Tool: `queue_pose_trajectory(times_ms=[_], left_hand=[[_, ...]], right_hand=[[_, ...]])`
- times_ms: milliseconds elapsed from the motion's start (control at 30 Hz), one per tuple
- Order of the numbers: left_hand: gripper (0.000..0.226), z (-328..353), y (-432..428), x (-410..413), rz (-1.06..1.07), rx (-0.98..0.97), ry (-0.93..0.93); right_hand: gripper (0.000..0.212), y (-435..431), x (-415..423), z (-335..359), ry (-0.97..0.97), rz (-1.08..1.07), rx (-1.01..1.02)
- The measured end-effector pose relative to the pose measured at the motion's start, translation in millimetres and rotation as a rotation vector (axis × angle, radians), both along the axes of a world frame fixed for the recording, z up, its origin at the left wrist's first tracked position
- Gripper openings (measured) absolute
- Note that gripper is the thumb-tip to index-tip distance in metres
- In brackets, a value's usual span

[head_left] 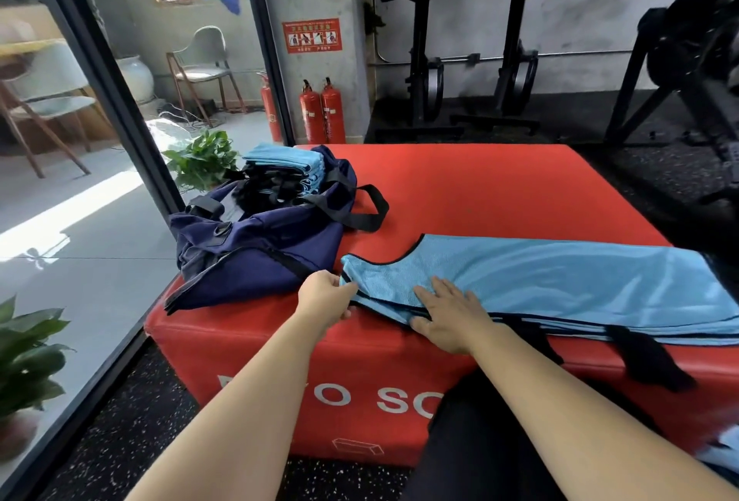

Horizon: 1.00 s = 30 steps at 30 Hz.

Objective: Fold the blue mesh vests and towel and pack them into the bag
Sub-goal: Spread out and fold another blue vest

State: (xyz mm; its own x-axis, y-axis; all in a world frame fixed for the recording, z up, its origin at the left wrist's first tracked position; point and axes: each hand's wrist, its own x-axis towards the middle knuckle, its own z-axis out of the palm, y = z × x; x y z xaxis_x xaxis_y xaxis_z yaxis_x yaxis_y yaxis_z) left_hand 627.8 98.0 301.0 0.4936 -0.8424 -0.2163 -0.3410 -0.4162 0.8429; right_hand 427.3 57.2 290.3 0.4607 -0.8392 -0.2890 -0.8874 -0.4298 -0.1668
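Left hand (328, 294) pinches the vest (560, 272) at its shoulder hem; right hand (448, 314) presses flat, fingers straight. Looks light, floppy mesh, best taken by the bound edges.

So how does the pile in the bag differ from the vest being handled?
The pile is folded small and stacked in the bag; the vest lies spread flat on the red block. No hand touches the pile; the left hand pinches the vest's edge, the right hand presses it. Both are light blue.
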Motion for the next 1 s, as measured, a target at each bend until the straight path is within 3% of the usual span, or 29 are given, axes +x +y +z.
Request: queue_pose_trajectory(times_ms=[133, 333, 533, 733, 867, 1000], left_hand=[[0.033, -11, 14, 18, 0.006, 0.152, -0.262], [0.020, -5, 15, 15, 0.019, 0.117, -0.484], [0.031, -7, 2, 1, -0.008, 0.103, -0.551], [0.032, -3, -3, -4, 0.054, -0.054, -0.498], [0.037, -8, 4, 8, 0.018, 0.175, -0.549], [0.045, -12, 10, 13, -0.034, 0.324, -0.653]], right_hand=[[0.067, 1, 1, -1, 0.012, 0.000, -0.011], [0.068, 0, 4, -2, 0.016, -0.003, -0.007], [0.067, 2, 1, -2, -0.037, 0.004, -0.022], [0.060, 1, 0, 2, -0.081, 0.024, -0.123], [0.057, 5, 3, 10, -0.181, 0.046, -0.197], [0.028, 7, 0, 6, -0.134, 0.052, -0.136]])
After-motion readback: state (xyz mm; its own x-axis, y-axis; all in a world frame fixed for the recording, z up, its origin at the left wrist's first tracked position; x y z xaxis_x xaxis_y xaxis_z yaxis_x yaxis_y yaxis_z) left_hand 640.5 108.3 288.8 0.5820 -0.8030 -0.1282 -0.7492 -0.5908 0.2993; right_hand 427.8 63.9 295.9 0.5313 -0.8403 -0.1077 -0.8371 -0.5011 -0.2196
